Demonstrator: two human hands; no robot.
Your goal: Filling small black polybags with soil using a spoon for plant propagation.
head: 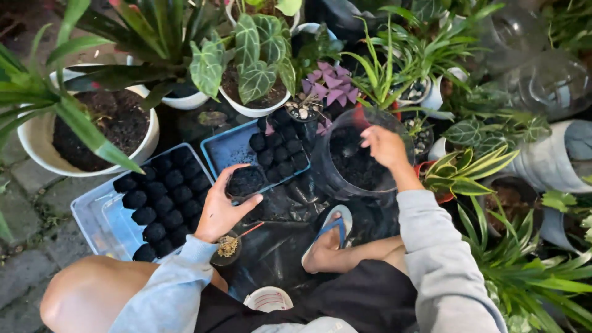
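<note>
Left hand (219, 209) grasps 1 small black soil-filled pot (245, 182), held level beside the blue plastic tray (92, 216). Right hand (385, 147) reaches into the clear soil container (361, 163); its grip cannot be determined.

Lt grey long sleeves (431, 246), dk shorts (345, 302), blue-strap sandal (333, 228).

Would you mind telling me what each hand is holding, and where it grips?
The left hand holds a small black soil-filled pot by its side. The right hand reaches into the clear container; its grip cannot be told.

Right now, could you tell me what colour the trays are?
Blue, both trays, clearest in the head view; black pots sit in them.
</note>
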